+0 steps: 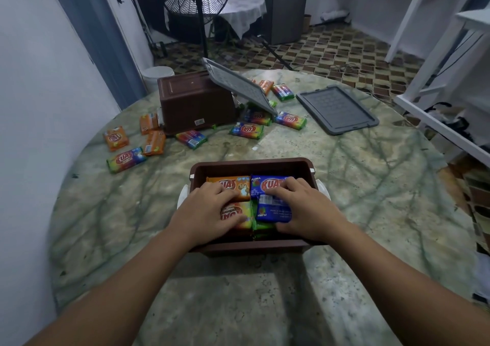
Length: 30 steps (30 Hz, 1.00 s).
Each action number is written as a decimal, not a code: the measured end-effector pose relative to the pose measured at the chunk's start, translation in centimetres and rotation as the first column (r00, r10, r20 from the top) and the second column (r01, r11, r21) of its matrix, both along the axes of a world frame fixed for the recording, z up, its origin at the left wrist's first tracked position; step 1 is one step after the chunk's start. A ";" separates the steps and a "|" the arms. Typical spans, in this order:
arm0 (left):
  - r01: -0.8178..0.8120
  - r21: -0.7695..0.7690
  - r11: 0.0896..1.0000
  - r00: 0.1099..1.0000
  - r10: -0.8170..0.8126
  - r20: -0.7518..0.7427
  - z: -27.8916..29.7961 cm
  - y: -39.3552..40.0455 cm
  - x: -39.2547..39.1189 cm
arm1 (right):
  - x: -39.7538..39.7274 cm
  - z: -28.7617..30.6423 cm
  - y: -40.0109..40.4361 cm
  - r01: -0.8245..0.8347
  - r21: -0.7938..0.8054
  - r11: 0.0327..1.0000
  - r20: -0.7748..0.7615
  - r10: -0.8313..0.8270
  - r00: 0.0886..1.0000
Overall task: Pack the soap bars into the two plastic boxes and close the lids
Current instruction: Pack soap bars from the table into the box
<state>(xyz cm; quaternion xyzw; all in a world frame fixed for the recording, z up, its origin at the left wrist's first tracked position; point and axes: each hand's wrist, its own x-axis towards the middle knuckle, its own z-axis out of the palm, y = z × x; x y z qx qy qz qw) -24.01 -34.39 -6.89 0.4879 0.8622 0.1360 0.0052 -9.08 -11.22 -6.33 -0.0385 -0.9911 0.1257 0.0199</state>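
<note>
A brown plastic box [252,162] stands open in front of me, holding several wrapped soap bars. My left hand [209,209] rests with curved fingers on a rainbow-wrapped bar [242,212] in the near left of the box. My right hand [302,208] grips a blue bar [275,209] at the near right, thumb under its near edge. An orange bar [228,184] and another blue bar [267,184] lie behind them. A second brown box [193,99] lies overturned at the back left, a grey lid [238,86] leaning on it. A second grey lid [336,108] lies flat at the right.
Several loose soap bars, among them an orange bar [116,138] and a rainbow bar [246,129], lie scattered on the round marble table [371,186] around the overturned box. A wall stands close on the left. Beyond the table are a fan [196,4] and white furniture [437,67].
</note>
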 end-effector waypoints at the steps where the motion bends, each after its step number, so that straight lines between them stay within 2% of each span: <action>1: 0.016 -0.023 1.000 1.000 -0.016 0.002 0.0 0.0 0.0 | 0.0 0.0 0.0 0.001 0.000 1.000 -0.001 -0.001 1.000; 6: 0.035 -0.043 0.998 0.999 -0.033 0.042 0.2 -0.2 -0.1 | 0.2 0.1 -0.1 0.027 -0.051 0.998 -0.040 -0.029 0.999; 13: 0.019 -0.074 0.997 1.000 -0.018 0.012 0.7 -0.1 0.4 | 0.4 0.1 -0.2 0.006 -0.141 0.990 -0.119 -0.023 0.993; 19: 0.022 -0.098 0.995 0.998 -0.016 0.054 0.4 -0.1 0.0 | 0.3 0.0 0.4 0.117 -0.317 0.941 -0.065 -0.144 0.987; 25: 0.025 -0.097 0.995 0.999 -0.022 0.026 0.4 -0.1 0.2 | -0.2 0.2 0.4 0.121 -0.191 0.974 -0.012 -0.126 0.992; 30: 0.035 -0.103 0.994 0.999 -0.030 0.045 0.3 0.0 -0.1 | -0.4 0.0 0.4 0.106 -0.172 0.979 -0.017 -0.110 0.994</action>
